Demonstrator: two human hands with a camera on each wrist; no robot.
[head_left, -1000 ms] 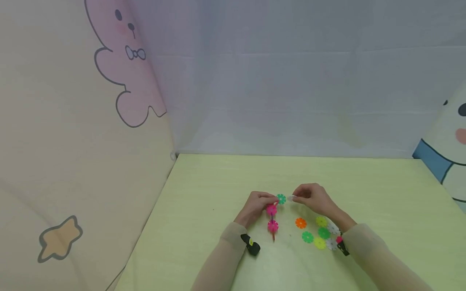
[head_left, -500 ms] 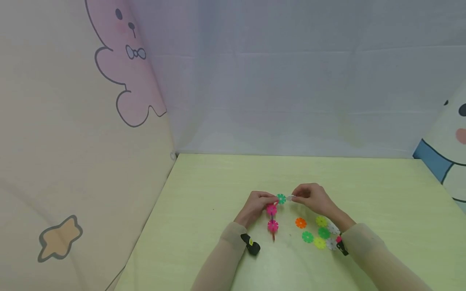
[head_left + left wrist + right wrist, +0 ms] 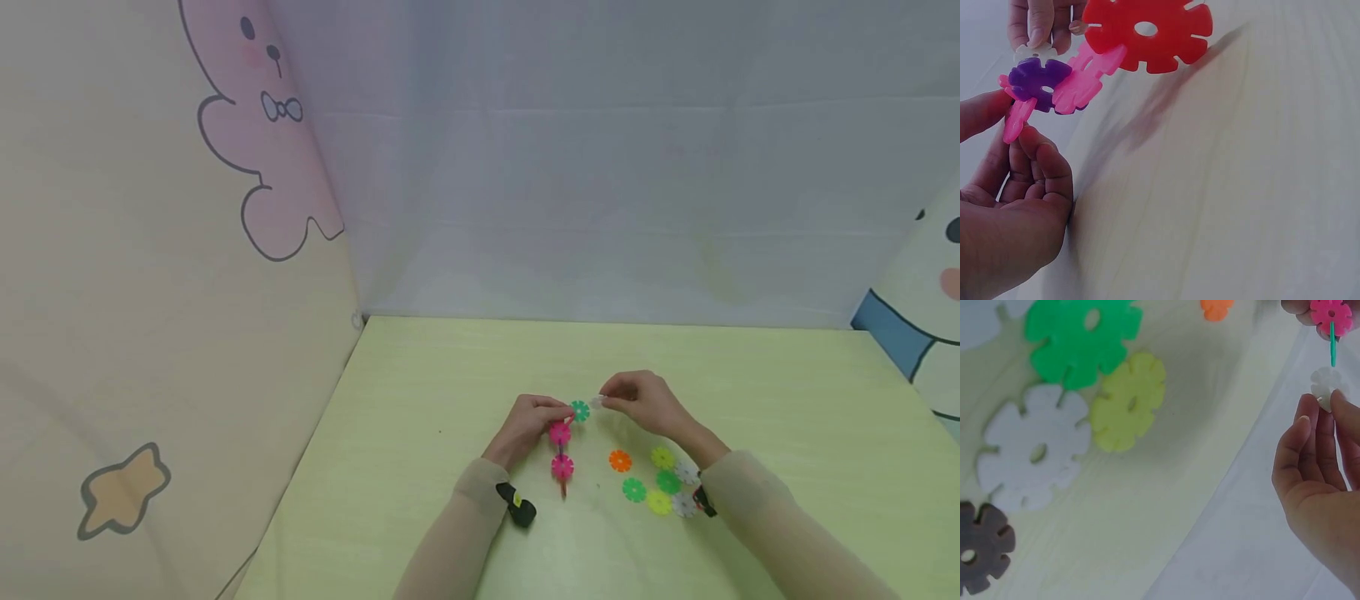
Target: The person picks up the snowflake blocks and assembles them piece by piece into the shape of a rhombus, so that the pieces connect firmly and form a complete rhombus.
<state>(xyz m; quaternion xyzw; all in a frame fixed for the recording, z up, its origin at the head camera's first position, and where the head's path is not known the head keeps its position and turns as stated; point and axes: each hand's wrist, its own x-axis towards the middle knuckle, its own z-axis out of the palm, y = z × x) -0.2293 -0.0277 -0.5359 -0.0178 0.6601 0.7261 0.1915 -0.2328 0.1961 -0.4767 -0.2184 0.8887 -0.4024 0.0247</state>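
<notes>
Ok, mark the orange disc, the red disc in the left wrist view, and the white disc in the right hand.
Orange disc (image 3: 620, 461): head view, middle of its face.
Red disc (image 3: 1174, 32): left wrist view, face right of its hole.
White disc (image 3: 1324, 379): right wrist view, upper face.

Loose discs (image 3: 667, 481) on the table (image 3: 420, 408), right of the chain (image 3: 562, 466) (some beside the right sleeve (image 3: 780, 529))

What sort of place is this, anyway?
Perhaps a children's play corner, though I can't be sure: a pale table stands before a grey cloth-like backdrop, a pink cartoon animal decorates the left wall, and colourful notched discs lie on the table.
</notes>
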